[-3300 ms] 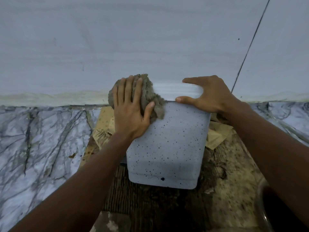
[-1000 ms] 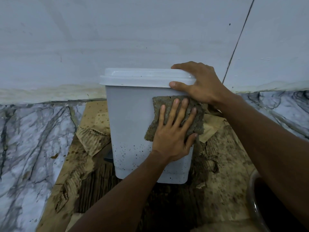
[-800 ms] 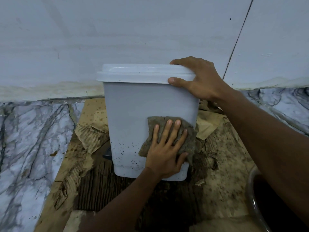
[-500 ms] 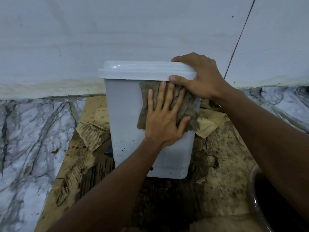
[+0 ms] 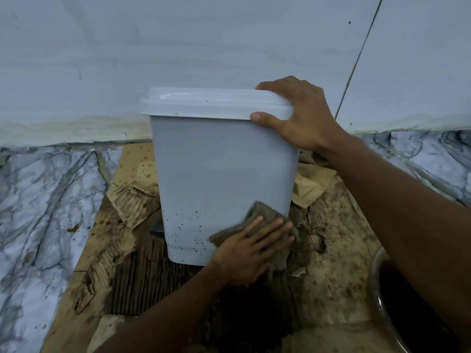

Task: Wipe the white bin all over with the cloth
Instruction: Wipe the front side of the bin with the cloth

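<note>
The white bin (image 5: 219, 169) stands upright on soggy cardboard against the wall, its lid closed. Dark specks dot its lower front. My left hand (image 5: 248, 253) lies flat on a grey-brown cloth (image 5: 257, 212), pressing it against the bin's bottom right corner. My right hand (image 5: 300, 118) grips the lid's right end, thumb on the front edge, fingers over the top.
Wet, torn brown cardboard (image 5: 132, 263) covers the floor under the bin. Marble-patterned flooring (image 5: 43, 205) lies to the left and right. A white wall (image 5: 178, 47) rises right behind the bin. A dark round container's rim (image 5: 379, 296) shows at the lower right.
My left hand slid the cloth from just under the lid down to the bin's bottom right corner. My right hand kept its hold on the lid.
</note>
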`<move>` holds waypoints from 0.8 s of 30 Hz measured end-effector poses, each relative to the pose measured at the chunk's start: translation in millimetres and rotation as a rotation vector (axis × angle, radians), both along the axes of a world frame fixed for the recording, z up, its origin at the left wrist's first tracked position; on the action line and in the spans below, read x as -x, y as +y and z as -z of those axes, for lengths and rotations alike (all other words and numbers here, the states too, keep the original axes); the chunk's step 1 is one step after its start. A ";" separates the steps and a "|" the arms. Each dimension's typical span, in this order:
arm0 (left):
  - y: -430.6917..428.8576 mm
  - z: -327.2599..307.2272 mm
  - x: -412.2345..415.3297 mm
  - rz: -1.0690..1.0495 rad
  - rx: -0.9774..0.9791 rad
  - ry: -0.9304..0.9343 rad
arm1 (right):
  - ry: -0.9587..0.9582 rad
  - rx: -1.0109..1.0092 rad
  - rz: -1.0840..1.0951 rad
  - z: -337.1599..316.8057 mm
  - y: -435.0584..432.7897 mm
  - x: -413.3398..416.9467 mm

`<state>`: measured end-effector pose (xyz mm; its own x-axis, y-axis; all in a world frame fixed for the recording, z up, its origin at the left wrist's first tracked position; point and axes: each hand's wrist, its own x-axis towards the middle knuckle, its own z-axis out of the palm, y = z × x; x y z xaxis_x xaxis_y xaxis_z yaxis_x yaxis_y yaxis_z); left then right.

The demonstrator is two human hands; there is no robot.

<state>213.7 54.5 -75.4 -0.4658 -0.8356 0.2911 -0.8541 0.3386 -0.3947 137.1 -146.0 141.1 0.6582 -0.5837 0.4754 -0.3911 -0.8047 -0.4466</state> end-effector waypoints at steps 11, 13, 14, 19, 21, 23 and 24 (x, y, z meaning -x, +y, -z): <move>-31.9 -44.9 -9.9 -0.220 0.201 0.297 | -0.006 -0.008 -0.009 0.7 -1.4 1.6; -8.8 -18.0 -11.7 -0.089 0.067 0.155 | -0.010 -0.007 -0.007 1.5 -1.7 2.6; 2.8 -7.5 -14.6 -0.037 0.010 0.079 | -0.012 -0.006 -0.009 1.9 -1.6 2.5; 6.0 -14.7 -48.0 0.114 -0.042 -0.066 | -0.025 -0.021 -0.010 1.4 -0.4 0.5; -10.4 -41.4 -64.9 0.085 0.015 0.025 | -0.024 -0.015 -0.008 1.4 -0.9 -0.4; -21.3 -66.5 -80.2 -0.032 0.121 0.143 | -0.022 -0.011 -0.008 0.8 -0.9 -0.6; -22.9 -73.1 -86.2 -0.126 0.195 0.214 | -0.019 -0.009 -0.008 0.7 -1.0 -0.6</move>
<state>299.8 31.6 -2.3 -0.2730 -0.8019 0.5315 -0.9552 0.1606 -0.2484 137.7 -146.9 140.4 0.6538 -0.5824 0.4831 -0.3756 -0.8040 -0.4609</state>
